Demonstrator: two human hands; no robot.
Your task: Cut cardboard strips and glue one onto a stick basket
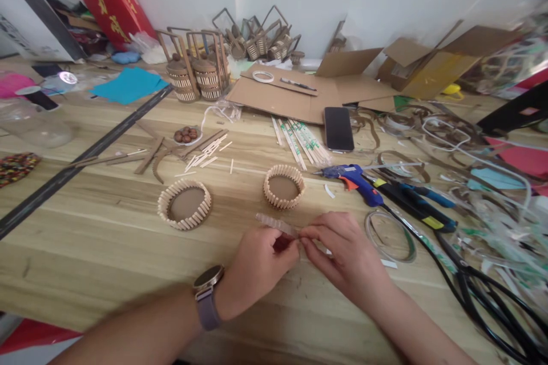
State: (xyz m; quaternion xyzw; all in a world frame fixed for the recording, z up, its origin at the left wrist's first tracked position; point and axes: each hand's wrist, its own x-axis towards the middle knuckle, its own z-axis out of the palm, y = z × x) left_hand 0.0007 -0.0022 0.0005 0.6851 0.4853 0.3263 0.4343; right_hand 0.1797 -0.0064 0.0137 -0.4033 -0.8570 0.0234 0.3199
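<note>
1. Two bare hands meet low over the wooden table (107, 262).
2. The left hand (261, 262), with a watch (208, 278) on its wrist, pinches a clear ridged piece (274, 222) between thumb and curled fingers.
3. That piece is just on the near side of the right-hand stick-walled ring (285, 185); a second stick-walled ring (187, 205) sits to the left.
4. The right hand (342, 248) has thumb and fingertips pressed together at the piece's end; what they grip is too small to tell.
5. A blue glue gun (353, 175) lies beyond the right hand, its nozzle near the closer ring.
</note>
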